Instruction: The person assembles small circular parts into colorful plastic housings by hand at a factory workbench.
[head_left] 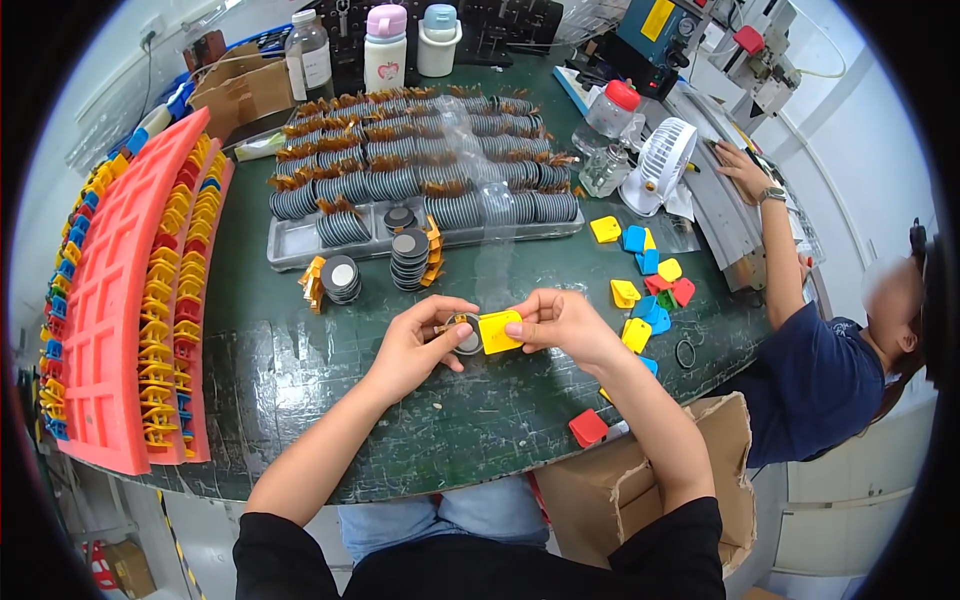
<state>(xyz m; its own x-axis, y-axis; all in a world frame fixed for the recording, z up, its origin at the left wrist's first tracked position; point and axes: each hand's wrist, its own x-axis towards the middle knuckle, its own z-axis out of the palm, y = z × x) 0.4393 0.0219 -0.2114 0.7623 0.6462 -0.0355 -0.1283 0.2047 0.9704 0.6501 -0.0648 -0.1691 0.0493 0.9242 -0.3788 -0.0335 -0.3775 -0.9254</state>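
1. Black sleeves come in from the near edge, with both bare forearms reaching out over the dark green table.
2. Left hand has its fingers pinched around a small grey disc part, thumb on the near side.
3. Right hand is gripping a yellow plastic tag, which sits right up against the disc, touching it, between the two hands near the middle of the table.
4. Just beyond the hands are a few short stacks of grey discs, and further back a grey tray packed with rows of them.
5. Off to the right, a loose bunch of yellow, blue and red tags is scattered around.
6. Far left: long red racks loaded with yellow clips.
7. A small white fan stands on the far right, next to another person's hand.
8. One red tag lies at the near table edge, by a cardboard box.
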